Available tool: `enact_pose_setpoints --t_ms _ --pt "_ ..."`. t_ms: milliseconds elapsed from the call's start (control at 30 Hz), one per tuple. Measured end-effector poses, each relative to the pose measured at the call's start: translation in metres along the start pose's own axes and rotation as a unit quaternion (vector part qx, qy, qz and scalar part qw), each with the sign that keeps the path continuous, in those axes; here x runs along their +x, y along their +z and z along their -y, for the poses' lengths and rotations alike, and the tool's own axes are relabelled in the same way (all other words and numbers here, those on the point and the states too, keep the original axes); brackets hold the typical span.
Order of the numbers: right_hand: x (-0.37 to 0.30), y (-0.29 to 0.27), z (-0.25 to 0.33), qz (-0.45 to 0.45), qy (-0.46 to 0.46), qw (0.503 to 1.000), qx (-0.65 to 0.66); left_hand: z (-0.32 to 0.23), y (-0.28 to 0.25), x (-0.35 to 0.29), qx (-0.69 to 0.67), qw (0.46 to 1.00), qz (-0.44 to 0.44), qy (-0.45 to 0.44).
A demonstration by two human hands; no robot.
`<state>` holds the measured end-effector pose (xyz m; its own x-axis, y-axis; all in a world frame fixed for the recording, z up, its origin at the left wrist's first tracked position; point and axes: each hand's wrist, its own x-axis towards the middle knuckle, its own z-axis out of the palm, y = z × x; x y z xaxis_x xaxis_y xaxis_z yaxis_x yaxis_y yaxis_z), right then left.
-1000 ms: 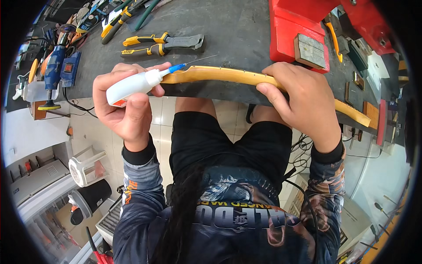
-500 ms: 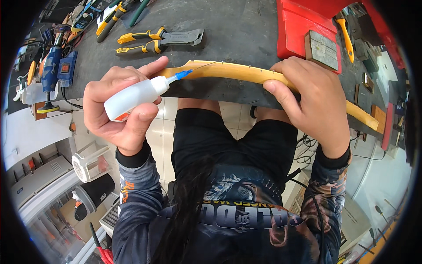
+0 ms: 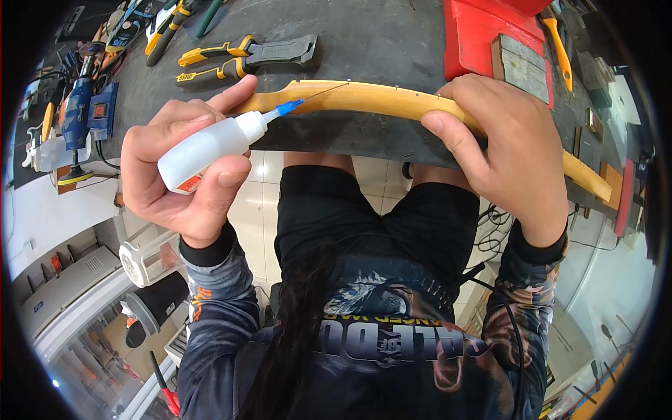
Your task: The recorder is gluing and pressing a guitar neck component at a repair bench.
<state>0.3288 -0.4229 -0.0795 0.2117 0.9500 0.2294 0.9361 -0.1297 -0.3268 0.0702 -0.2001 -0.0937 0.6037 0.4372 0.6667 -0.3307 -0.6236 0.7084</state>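
A white squeeze bottle [image 3: 213, 150] with a blue needle tip [image 3: 288, 107] lies in my left hand [image 3: 185, 157], its thumb and fingers wrapped round the body. The thin needle slants up to the right, its end at the upper edge of a light wooden guitar neck [image 3: 364, 98]. Small dark fret ends show along that edge. My right hand [image 3: 504, 140] grips the neck, thumb on the near side and fingers over the far side. Beyond this hand, the neck's narrow end runs out to the right. The left end sits behind my left fingers.
End-cutting pliers [image 3: 248, 57] with yellow and black handles lie on the dark workbench [image 3: 378, 35]. A red stand [image 3: 483, 38] holds a grey block [image 3: 519, 66], with a yellow-handled brush [image 3: 558, 52] alongside. Far left is a blue rotary tool [image 3: 78, 115].
The neck and both hands appear slightly higher in the picture and a little farther apart. The needle tip stays at the neck's upper edge.
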Motion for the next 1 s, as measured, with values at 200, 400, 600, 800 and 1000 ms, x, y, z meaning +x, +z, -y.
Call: enact_pose_setpoints --t_ms 200,400,600,800,1000 --pt "0.0004 -0.0002 -0.0006 -0.002 -0.001 1.0 0.005 -0.0009 0.0005 0.0009 0.001 1.0 0.001 -0.004" --pt "0.0002 -0.0001 -0.0013 -0.001 -0.002 1.0 0.004 -0.0016 0.0005 0.0004 0.004 1.0 0.003 -0.008" --pt "0.0006 -0.0013 -0.0013 0.004 0.001 1.0 0.003 0.0003 -0.0012 0.0006 0.004 1.0 0.007 -0.007" --pt "0.0006 0.0006 -0.0012 0.002 0.001 1.0 0.0 0.0025 -0.0014 0.0001 0.004 1.0 0.011 -0.007" --pt "-0.0002 -0.0005 -0.0031 0.001 0.0 1.0 -0.002 0.0004 0.0004 0.0028 0.003 1.0 0.006 -0.014"
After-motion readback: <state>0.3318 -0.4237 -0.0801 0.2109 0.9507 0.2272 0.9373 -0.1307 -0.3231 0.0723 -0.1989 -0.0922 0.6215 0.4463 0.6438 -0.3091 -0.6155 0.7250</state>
